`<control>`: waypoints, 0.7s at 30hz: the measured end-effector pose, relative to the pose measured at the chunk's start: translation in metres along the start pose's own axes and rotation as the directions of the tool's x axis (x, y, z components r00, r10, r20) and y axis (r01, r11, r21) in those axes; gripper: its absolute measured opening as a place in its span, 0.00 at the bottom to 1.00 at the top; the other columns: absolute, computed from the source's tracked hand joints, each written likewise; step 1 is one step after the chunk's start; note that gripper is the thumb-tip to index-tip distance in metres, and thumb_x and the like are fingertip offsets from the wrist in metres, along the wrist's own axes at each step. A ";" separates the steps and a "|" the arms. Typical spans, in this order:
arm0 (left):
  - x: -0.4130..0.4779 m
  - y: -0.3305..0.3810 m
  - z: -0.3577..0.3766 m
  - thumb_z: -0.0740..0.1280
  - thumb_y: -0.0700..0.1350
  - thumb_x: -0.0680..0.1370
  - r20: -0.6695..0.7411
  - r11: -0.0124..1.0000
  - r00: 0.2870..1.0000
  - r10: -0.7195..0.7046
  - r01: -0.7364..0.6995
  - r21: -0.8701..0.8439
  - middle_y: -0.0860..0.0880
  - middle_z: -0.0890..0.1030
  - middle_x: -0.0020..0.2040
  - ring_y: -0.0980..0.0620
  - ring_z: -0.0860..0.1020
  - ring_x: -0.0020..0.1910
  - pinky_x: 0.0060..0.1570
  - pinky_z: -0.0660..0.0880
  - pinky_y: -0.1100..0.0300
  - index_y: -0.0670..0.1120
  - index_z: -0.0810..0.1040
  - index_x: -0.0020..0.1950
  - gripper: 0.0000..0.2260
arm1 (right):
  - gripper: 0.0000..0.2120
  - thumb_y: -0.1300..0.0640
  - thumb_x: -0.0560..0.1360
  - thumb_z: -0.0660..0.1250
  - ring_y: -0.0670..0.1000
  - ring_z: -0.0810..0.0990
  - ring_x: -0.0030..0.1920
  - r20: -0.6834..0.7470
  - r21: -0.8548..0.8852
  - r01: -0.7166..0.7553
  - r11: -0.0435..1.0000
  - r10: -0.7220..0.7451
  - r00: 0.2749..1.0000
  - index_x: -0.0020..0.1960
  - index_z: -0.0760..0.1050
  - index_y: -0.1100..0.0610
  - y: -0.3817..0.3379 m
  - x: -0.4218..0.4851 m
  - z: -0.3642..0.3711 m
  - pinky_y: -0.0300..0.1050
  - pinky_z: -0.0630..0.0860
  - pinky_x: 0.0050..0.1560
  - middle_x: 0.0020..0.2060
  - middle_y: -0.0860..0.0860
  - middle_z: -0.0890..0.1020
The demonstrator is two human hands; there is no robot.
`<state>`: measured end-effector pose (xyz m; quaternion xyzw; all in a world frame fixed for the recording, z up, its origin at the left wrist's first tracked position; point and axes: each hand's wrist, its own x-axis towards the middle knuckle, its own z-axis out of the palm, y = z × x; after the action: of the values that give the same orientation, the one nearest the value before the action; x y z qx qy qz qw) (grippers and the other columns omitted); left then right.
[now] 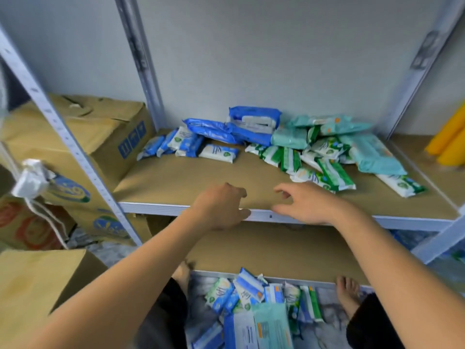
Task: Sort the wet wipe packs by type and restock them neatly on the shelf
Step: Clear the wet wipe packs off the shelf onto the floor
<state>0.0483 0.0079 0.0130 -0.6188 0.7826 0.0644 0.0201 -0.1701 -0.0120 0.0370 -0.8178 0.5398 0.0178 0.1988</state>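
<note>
Both forearms stretch out from under the camera toward the shelf's front edge. Left hand (221, 205) sits over the metal rail (264, 216), its fingers (239, 192) loosely curled w/ nothing in them. Right hand (304, 205) hovers just beside it, fingers (281, 190) spread and relaxed, also holding nothing.

Ahead of them runs the brown shelf (191, 177) board. Further back the sorting looks half-made: big blue packs (251, 124) and small blue-and-white packs (186, 143) are heaped at the back left, while small green packs (327, 170) and big teal packs (372, 157) lie tumbled at the right, several overlapping. Down on the floor, btw the person's feet, lies a mixed pile (254, 306) of packs. Cardboard boxes (95, 129) sit left of the upright.

Handling, as I'd judge it — soft film pouches, squashy. The small ones look light, the big ones heavier and floppier, prob. slick on the surface. Best taken across the short width, thumb on top and fingers beneath, away from the flap label. The big ones want a mid-body grip so they don't sag.
</note>
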 end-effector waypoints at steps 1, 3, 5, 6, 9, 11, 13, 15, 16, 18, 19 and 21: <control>0.008 -0.005 -0.006 0.64 0.60 0.78 -0.020 1.000 1.000 -0.003 0.003 -0.001 0.48 0.79 0.63 0.44 0.77 0.61 0.57 0.76 0.52 0.54 0.70 0.73 0.25 | 0.30 0.40 0.78 0.65 0.54 0.75 0.64 -0.038 -0.004 -0.008 1.000 0.008 0.999 0.76 0.65 0.49 0.004 0.008 -0.010 0.49 0.73 0.62 0.67 0.51 0.75; 0.023 -0.014 -0.014 0.64 0.59 0.78 -0.041 0.999 0.999 -0.024 0.023 -0.026 0.49 0.79 0.63 0.45 0.77 0.60 0.57 0.77 0.49 0.53 0.70 0.73 0.24 | 0.29 0.41 0.78 0.65 0.55 0.74 0.65 -0.104 -0.043 -0.045 0.998 0.041 0.994 0.75 0.66 0.51 0.019 0.026 -0.020 0.50 0.73 0.62 0.68 0.53 0.75; 0.037 -0.019 -0.015 0.65 0.58 0.79 -0.051 0.999 0.998 -0.044 0.043 -0.029 0.49 0.78 0.63 0.45 0.77 0.60 0.56 0.77 0.49 0.52 0.71 0.73 0.23 | 0.27 0.43 0.79 0.64 0.58 0.72 0.67 -0.168 -0.161 -0.120 0.980 0.093 0.981 0.75 0.66 0.52 0.038 0.041 -0.022 0.51 0.73 0.63 0.69 0.55 0.72; 0.044 -0.019 -0.014 0.65 0.57 0.79 -0.051 0.999 0.998 -0.048 0.047 -0.027 0.48 0.78 0.64 0.45 0.77 0.61 0.56 0.77 0.50 0.52 0.71 0.72 0.23 | 0.26 0.44 0.79 0.62 0.59 0.70 0.67 -0.219 -0.218 -0.174 0.960 0.126 0.968 0.74 0.66 0.52 0.049 0.047 -0.021 0.53 0.72 0.63 0.70 0.55 0.70; 0.058 -0.011 -0.002 0.64 0.55 0.80 -0.045 0.998 0.999 -0.023 0.020 -0.054 0.48 0.76 0.66 0.46 0.75 0.63 0.57 0.76 0.51 0.51 0.70 0.73 0.22 | 0.25 0.45 0.80 0.59 0.63 0.67 0.68 -0.370 -0.187 -0.354 0.916 0.268 0.889 0.75 0.64 0.50 0.085 0.059 -0.013 0.56 0.70 0.63 0.73 0.56 0.66; 0.067 0.000 0.009 0.63 0.53 0.80 -0.063 0.997 0.998 0.024 -0.028 -0.068 0.48 0.75 0.68 0.46 0.73 0.65 0.59 0.75 0.51 0.50 0.70 0.73 0.22 | 0.25 0.45 0.81 0.58 0.64 0.68 0.67 -0.373 -0.070 -0.399 0.914 0.347 0.861 0.77 0.63 0.48 0.109 0.063 -0.004 0.56 0.71 0.65 0.72 0.59 0.68; 0.078 0.016 0.019 0.62 0.51 0.81 -0.094 0.991 0.992 0.084 -0.093 -0.092 0.48 0.73 0.71 0.45 0.71 0.67 0.62 0.73 0.51 0.48 0.71 0.73 0.21 | 0.25 0.49 0.81 0.61 0.63 0.70 0.68 -0.346 0.031 -0.371 0.928 0.358 0.867 0.77 0.65 0.50 0.129 0.063 0.004 0.55 0.70 0.66 0.70 0.60 0.70; 0.092 0.035 0.028 0.61 0.50 0.81 -0.130 0.981 0.982 0.139 -0.154 -0.114 0.48 0.69 0.75 0.44 0.69 0.70 0.65 0.70 0.50 0.48 0.70 0.73 0.20 | 0.24 0.53 0.81 0.63 0.61 0.69 0.69 -0.371 0.137 -0.315 0.939 0.343 0.863 0.76 0.67 0.51 0.139 0.057 0.012 0.52 0.70 0.66 0.71 0.60 0.70; 0.100 0.045 0.031 0.61 0.49 0.81 -0.155 0.976 0.974 0.164 -0.183 -0.120 0.49 0.66 0.77 0.45 0.67 0.72 0.67 0.69 0.50 0.49 0.69 0.74 0.21 | 0.23 0.54 0.81 0.64 0.60 0.69 0.69 -0.400 0.172 -0.289 0.942 0.335 0.853 0.75 0.68 0.51 0.144 0.054 0.015 0.51 0.69 0.66 0.71 0.59 0.70; 0.115 0.067 0.035 0.59 0.48 0.82 -0.195 0.963 0.956 0.219 -0.245 -0.115 0.50 0.60 0.80 0.46 0.62 0.76 0.71 0.64 0.49 0.50 0.66 0.76 0.22 | 0.23 0.55 0.80 0.66 0.59 0.71 0.68 -0.436 0.218 -0.256 0.942 0.329 0.838 0.74 0.71 0.51 0.151 0.048 0.017 0.49 0.69 0.65 0.69 0.58 0.72; 0.122 0.079 0.036 0.58 0.48 0.82 -0.201 0.955 0.947 0.252 -0.277 -0.105 0.50 0.57 0.81 0.46 0.58 0.78 0.73 0.61 0.48 0.50 0.64 0.77 0.22 | 0.23 0.55 0.79 0.67 0.58 0.71 0.68 -0.437 0.222 -0.255 0.941 0.329 0.837 0.74 0.71 0.50 0.155 0.044 0.018 0.49 0.69 0.65 0.69 0.57 0.73; 0.134 0.099 0.037 0.56 0.47 0.84 -0.188 0.942 0.932 0.310 -0.328 -0.073 0.49 0.52 0.82 0.47 0.52 0.80 0.76 0.55 0.47 0.50 0.60 0.79 0.23 | 0.23 0.54 0.79 0.67 0.57 0.71 0.69 -0.428 0.216 -0.270 0.938 0.339 0.838 0.73 0.72 0.49 0.164 0.038 0.020 0.47 0.68 0.67 0.70 0.56 0.73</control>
<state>-0.0806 -0.0946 -0.0310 -0.4868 0.8671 0.0530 -0.0913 -0.2969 -0.0936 -0.0407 -0.6852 0.6944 -0.1841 0.1200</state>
